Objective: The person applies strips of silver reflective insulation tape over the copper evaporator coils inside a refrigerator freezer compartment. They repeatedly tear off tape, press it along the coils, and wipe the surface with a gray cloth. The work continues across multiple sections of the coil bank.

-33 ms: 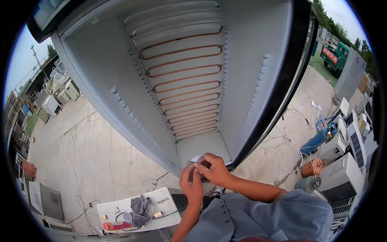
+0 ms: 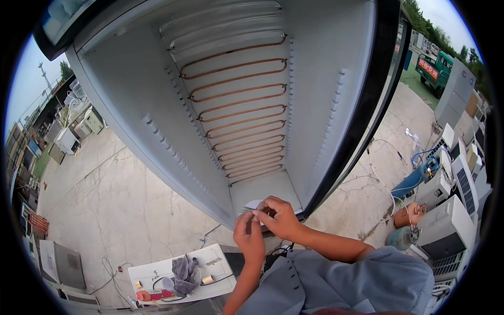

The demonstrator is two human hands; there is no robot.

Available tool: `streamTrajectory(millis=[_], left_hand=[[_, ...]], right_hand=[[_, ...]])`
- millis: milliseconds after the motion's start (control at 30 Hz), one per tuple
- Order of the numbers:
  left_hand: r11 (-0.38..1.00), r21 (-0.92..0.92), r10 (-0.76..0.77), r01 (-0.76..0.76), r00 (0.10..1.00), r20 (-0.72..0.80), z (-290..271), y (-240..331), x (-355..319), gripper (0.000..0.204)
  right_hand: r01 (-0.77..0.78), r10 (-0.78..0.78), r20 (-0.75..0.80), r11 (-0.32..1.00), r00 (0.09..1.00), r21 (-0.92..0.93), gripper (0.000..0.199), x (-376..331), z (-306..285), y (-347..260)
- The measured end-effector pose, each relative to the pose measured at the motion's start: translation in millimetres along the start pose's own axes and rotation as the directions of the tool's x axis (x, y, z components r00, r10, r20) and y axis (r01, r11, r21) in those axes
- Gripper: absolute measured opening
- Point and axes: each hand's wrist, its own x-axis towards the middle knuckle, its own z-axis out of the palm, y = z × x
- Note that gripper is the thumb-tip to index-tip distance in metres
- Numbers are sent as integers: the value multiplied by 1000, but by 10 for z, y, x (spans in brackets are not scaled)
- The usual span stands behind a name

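Observation:
My left hand (image 2: 249, 237) and my right hand (image 2: 281, 218) meet in front of the bottom of a tall, open refrigerator cabinet (image 2: 262, 194). Their fingertips are pinched together, touching each other; whatever they hold is too small or hidden to name. Just beyond the fingers shows a pale, rounded piece (image 2: 253, 203), partly covered by them; I cannot tell whether they grip it. Up the cabinet's back wall runs a copper tube coil (image 2: 244, 115), bent in several loops. Its uppermost loops lie under silvery covering.
Low at left, a white panel (image 2: 142, 275) carries a grey cloth (image 2: 185, 275), a red tube (image 2: 152, 295) and small rolls. At right stand a blue gas cylinder (image 2: 409, 184) and several air conditioner units (image 2: 446, 231). A loose hose (image 2: 391, 202) and cables cross the concrete floor.
The view has shifted very slightly. Both hands stay pinched together in almost the same place.

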Motion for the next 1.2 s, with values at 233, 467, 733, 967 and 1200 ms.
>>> streamTrajectory(millis=[233, 467, 733, 967, 1200], left_hand=[[993, -102, 63, -57, 997, 53, 274, 344, 73, 17], [994, -75, 85, -80, 995, 53, 323, 477, -58, 17], [995, -95, 12, 6, 982, 190, 492, 373, -215, 17], [995, -79, -35, 55, 969, 244, 801, 269, -47, 16], [990, -100, -65, 104, 940, 335, 939, 144, -12, 15]], right_hand=[[179, -196, -106, 973, 975, -148, 16, -49, -263, -311], [228, -230, -34, 972, 973, -55, 13, -100, -462, -379], [19, -24, 90, 998, 996, 60, 15, -212, -815, -160], [-50, 51, -9, 989, 999, 141, 10, -187, -1056, -168], [-64, 72, -112, 995, 991, 77, 10, -243, -1202, -67]])
